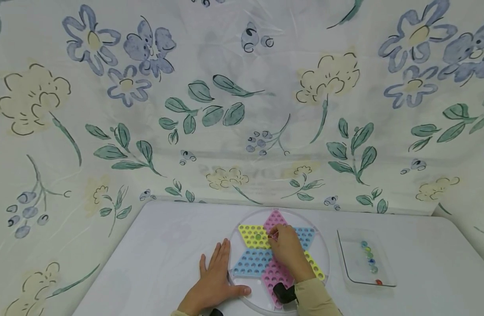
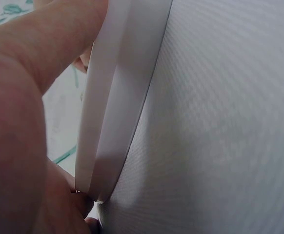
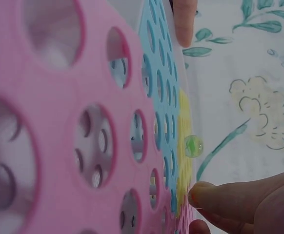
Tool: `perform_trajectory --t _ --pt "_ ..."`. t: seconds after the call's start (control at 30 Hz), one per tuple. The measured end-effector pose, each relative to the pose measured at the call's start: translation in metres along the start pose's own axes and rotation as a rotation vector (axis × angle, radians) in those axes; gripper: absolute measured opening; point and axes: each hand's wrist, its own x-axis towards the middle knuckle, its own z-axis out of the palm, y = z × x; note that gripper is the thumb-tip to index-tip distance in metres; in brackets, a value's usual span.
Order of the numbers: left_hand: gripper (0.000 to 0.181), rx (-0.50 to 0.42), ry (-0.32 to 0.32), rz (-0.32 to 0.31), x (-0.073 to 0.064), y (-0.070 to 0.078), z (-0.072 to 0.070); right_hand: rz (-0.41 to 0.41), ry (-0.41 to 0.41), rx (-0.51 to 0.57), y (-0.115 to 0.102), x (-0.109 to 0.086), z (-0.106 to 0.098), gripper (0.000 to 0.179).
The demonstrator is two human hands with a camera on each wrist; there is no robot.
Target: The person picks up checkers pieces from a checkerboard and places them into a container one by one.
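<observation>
A round Chinese checkers board [image 1: 254, 289] with a pink, yellow and blue star of holes lies on the white table. My left hand [image 1: 215, 281] rests along its left rim, fingers straight and thumb over the edge; the left wrist view shows the board's pale side wall [image 2: 115, 92]. Over the meeting of the yellow and pink points, my right hand [image 1: 287, 248] has thumb and fingertips brought close to the holes. Whether something is between them is hidden. A green marble [image 3: 193, 146] sits on the yellow point, just beyond the right thumb [image 3: 205, 195].
To the right of the board stands a clear plastic box [image 1: 354, 281] holding several glass marbles [image 1: 369, 254] and a red one [image 1: 378, 282]. A flower-printed cloth [image 1: 265, 109] hangs behind the table's far edge.
</observation>
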Motion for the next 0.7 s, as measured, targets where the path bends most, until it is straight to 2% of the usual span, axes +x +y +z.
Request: perform_trajectory --t 0.2,0.5,0.7 --pt "0.137 0.004 -0.002 0.002 0.0 0.0 -0.001 0.007 -0.001 0.009 0.0 -0.002 -0.002 0.007" --pt "0.136 -0.011 0.009 0.012 -0.001 0.001 -0.001 -0.042 0.036 0.01 -0.004 -0.009 -0.008 0.005" --pt "0.136 -0.012 0.007 0.017 -0.001 0.001 -0.001 -0.013 0.043 0.004 -0.007 -0.015 -0.015 0.009"
